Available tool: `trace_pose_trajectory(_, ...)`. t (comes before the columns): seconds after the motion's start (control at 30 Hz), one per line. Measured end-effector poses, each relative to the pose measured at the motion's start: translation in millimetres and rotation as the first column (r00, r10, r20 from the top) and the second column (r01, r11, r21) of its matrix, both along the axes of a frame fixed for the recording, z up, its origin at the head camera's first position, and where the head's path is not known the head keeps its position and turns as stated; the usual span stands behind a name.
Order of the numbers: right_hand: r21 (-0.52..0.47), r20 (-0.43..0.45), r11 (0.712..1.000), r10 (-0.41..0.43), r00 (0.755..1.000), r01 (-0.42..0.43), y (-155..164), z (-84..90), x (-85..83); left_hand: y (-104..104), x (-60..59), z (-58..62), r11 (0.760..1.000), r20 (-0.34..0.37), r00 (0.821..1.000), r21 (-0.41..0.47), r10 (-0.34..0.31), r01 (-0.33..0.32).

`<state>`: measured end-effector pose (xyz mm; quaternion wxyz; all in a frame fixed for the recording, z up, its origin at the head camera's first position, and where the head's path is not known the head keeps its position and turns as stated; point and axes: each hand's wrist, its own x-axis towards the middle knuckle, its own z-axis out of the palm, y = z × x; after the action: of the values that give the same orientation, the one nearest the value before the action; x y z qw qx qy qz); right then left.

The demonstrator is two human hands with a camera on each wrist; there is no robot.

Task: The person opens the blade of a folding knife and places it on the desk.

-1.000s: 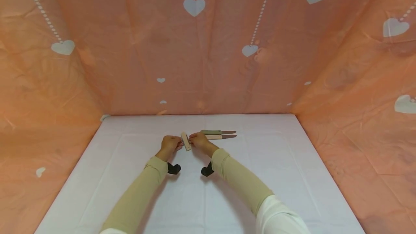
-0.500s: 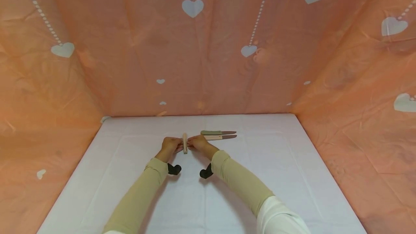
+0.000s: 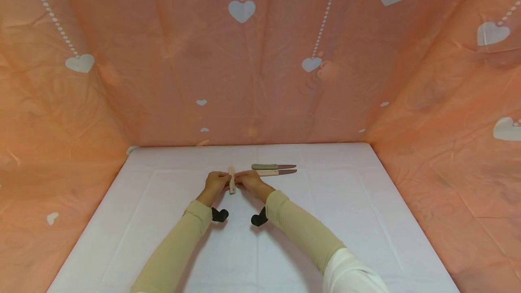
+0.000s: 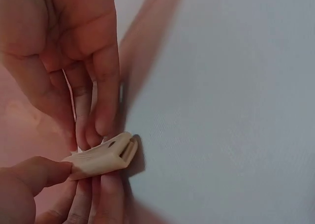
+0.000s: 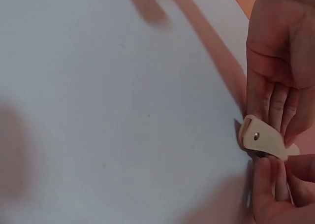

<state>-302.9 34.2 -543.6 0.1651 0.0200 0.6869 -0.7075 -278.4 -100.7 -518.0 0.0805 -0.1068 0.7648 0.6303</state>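
My two hands meet over the middle of the white table [image 3: 163, 220] and hold a small cream plastic piece [image 3: 232, 180] between them. In the head view it stands nearly on end, pointing away from me. My left hand [image 3: 222, 183] pinches it from the left, my right hand [image 3: 241, 180] from the right. The left wrist view shows the cream piece [image 4: 101, 157] with a slotted end, a thumb pressed on it and fingers behind it. In the right wrist view the cream piece [image 5: 263, 143] shows a metal rivet, held just above the cloth.
Two small knives lie side by side just beyond my right hand, blades pointing right: a green-handled knife [image 3: 272, 167] and a cream-handled knife [image 3: 277, 172]. Orange cloth with white hearts [image 3: 244, 80] walls in the table at the back and both sides.
The cream piece has turned from a slant to nearly straight between my hands. Both hands have closed in on it a little. The knives have not moved.
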Motion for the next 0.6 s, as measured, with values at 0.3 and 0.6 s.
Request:
trace_pose_trajectory(0.3,0.017,-0.022,1.0,0.002,1.0,-0.001,25,32.8,17.4,8,-0.9,11.6,0.997,-0.065,0.996,0.053,-0.053,0.057)
trace_pose_trajectory(0.6,-0.047,-0.078,0.999,0.003,0.997,-0.007,50,42.3,23.7,17,6.6,18.1,0.963,-0.195,0.967,0.18,-0.166,0.201)
